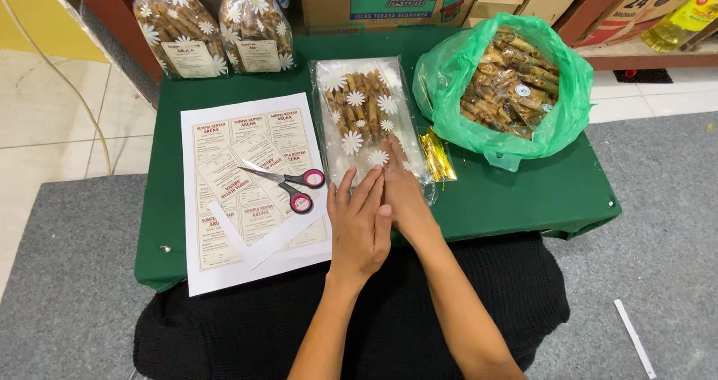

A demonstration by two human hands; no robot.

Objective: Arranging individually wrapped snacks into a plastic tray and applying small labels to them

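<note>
Low table draped in dark green cloth (523, 193); bearing: white printed label sheet (224, 268), flat daisy-patterned clear snack bag (359, 111), open green plastic bag of snacks (568, 103), two tied daisy-patterned packets (179, 32), gold twist ties (436, 155).

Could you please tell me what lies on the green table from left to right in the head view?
White sheet of printed labels → pink-handled scissors → clear daisy-print bag of brown snack sticks → gold twist ties → green plastic bag of snacks.
</note>
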